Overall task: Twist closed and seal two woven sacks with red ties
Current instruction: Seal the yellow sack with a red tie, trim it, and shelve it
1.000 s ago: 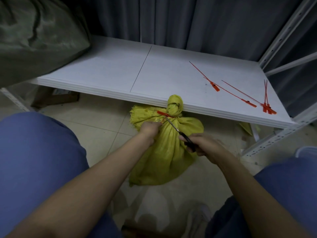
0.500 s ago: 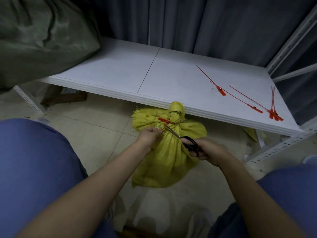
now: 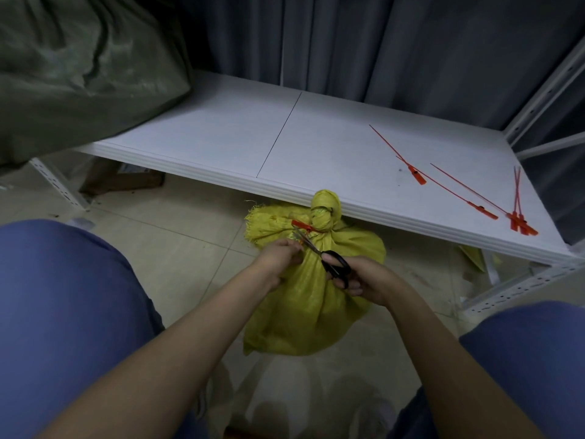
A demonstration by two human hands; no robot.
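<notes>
Head view: a yellow woven sack [image 3: 311, 299] stood on the tiled floor [image 3: 177, 223] between the person's knees, its twisted neck [image 3: 324, 207] just below the front edge of a white shelf board [image 3: 316, 137]. A red tie [image 3: 302, 225] was cinched around the neck, its tail running down toward the left hand [image 3: 280, 256]. That hand was pinched closed on the tail, against the sack's upper left side. The right hand [image 3: 364, 277] was closed through the black handles of a pair of scissors [image 3: 329, 259], whose blades pointed up-left and met the tail just beside the left fingertips; whether the blades were parted could not be determined. Spare red ties [image 3: 468, 194] lay loose on the right part of the board. A grey-green sack [image 3: 79, 68] rested at the board's left end.
</notes>
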